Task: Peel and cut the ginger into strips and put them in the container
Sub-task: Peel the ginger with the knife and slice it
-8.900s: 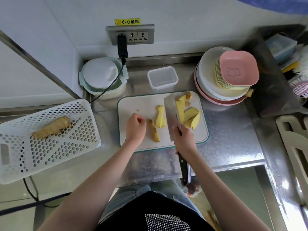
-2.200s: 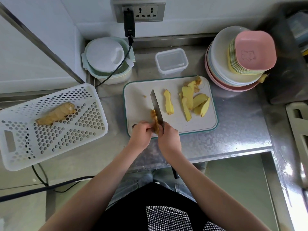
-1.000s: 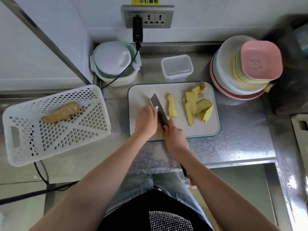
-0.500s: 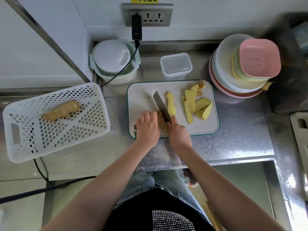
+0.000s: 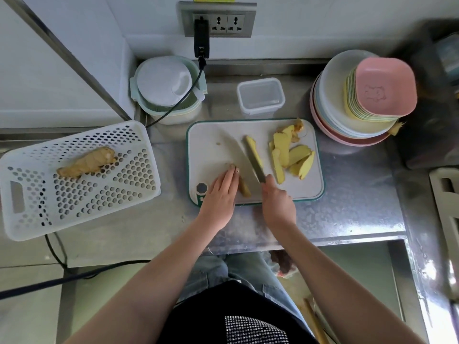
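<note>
the left hand (image 5: 219, 194) now lies flat with straight fingers pressing the brown ginger piece (image 5: 244, 187) to the near part of the cutting board (image 5: 211, 145); half a second ago the fingers were bunched over it. the right hand (image 5: 278, 206) stays clamped on the handle of the knife (image 5: 244, 157), whose blade has swung flatter and points far-left across the board, just right of the left fingertips. it reads as lining up a slice or a skin trim on that piece, not yet strips. a peeled piece (image 5: 253, 150) lies by the blade, and the yellow slices (image 5: 290, 155) sit unmoved on the board's right. the container (image 5: 260, 96) beyond the board holds nothing. one unpeeled root (image 5: 85, 162) waits in the white basket (image 5: 74, 207) at left.
</note>
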